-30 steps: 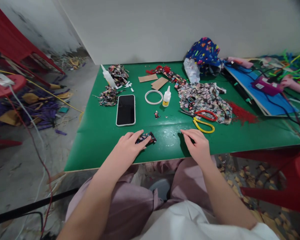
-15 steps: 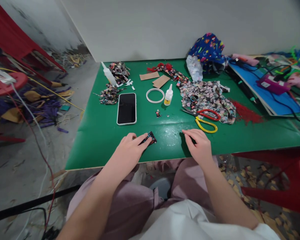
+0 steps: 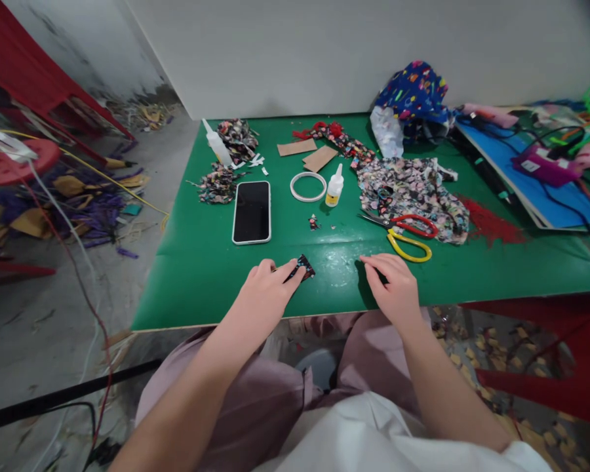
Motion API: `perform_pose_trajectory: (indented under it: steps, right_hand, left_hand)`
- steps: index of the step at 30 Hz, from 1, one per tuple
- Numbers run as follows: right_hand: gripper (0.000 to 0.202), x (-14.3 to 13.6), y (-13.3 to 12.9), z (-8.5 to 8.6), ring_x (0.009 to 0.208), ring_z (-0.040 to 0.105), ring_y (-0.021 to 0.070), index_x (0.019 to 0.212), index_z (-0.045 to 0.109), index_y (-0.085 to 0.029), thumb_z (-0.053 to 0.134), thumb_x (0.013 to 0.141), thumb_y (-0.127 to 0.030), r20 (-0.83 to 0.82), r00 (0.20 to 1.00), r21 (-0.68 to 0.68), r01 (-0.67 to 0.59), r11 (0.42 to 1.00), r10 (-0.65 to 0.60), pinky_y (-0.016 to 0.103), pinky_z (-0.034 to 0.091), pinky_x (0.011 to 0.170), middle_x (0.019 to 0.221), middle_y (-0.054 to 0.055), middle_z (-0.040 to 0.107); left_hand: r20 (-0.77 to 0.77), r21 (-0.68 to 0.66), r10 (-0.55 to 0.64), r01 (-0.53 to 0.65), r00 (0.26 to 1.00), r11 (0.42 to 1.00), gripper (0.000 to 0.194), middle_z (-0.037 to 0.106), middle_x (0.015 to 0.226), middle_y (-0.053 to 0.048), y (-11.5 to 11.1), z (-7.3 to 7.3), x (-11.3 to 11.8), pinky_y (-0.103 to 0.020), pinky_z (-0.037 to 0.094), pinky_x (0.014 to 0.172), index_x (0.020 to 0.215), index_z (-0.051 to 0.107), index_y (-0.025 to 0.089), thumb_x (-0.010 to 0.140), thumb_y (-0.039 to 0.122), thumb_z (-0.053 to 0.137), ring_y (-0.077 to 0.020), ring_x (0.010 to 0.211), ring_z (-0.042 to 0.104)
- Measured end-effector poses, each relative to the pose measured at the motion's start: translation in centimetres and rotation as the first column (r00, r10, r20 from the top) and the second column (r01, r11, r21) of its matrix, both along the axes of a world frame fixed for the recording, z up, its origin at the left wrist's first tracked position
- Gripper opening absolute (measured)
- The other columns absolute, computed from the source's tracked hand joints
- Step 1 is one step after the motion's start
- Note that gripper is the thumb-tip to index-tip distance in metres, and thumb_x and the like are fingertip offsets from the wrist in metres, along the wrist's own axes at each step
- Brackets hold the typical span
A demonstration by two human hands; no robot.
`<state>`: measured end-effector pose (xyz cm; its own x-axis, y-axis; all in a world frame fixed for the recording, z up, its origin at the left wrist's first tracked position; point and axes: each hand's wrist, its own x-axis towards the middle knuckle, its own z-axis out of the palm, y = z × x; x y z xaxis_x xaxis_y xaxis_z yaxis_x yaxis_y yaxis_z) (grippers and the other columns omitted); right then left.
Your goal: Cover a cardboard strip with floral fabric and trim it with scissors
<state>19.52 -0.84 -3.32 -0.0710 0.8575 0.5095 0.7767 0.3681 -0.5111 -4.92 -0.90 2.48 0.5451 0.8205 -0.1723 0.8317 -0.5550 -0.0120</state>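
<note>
My left hand point(image 3: 264, 295) lies flat on the green table point(image 3: 191, 262) near its front edge, fingers pressing on a small folded piece of dark patterned fabric point(image 3: 303, 266); most of the piece is hidden under the fingers. My right hand point(image 3: 393, 288) rests on the table to the right, fingers loosely curled and holding nothing. Just beyond it lie scissors point(image 3: 406, 235) with one red and one yellow handle, partly on a larger patterned cloth point(image 3: 413, 193).
A black phone point(image 3: 252, 211) lies face up behind my left hand. A white ring point(image 3: 308, 186), a small glue bottle point(image 3: 334, 188), cardboard pieces point(image 3: 307, 153) and fabric scraps point(image 3: 219, 185) lie further back. A blue bag point(image 3: 413, 95) and cables sit at the right. A red stool point(image 3: 560, 354) stands at the right.
My left hand has slid forward over the small fabric piece, covering more of it. My right hand has stayed put. The view has shifted slightly.
</note>
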Motion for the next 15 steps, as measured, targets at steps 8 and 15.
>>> perform_pose_trajectory:
  steps: [8,15]
  right_hand:
    - [0.019,-0.03,-0.06,0.07,0.086,0.061,0.0184,0.092,0.068,-0.019,0.051,0.083,-0.017,0.008,1.0,-0.005,0.006,1.0,-0.006,0.036,0.05,0.083,0.087,0.006,0.07]
    - [0.02,0.02,-0.05,0.22,0.086,0.061,0.0187,0.092,0.068,-0.019,0.051,0.083,-0.017,0.0,1.0,-0.006,-0.002,1.0,0.002,0.037,0.05,0.082,0.086,0.006,0.07]
  left_hand:
    - [-0.032,0.089,0.013,-0.011,0.999,0.996,0.044,0.05,0.133,-0.005,-0.35,-0.32,0.64,-0.035,0.041,0.071,0.13,0.047,0.02,0.089,0.012,0.035,-0.0232,0.089,0.045]
    - [-0.01,0.121,0.015,-0.014,1.0,0.992,0.043,0.051,0.132,-0.008,-0.44,-0.57,0.88,-0.037,0.041,0.068,0.128,0.049,0.019,0.088,0.011,0.035,-0.0241,0.088,0.046]
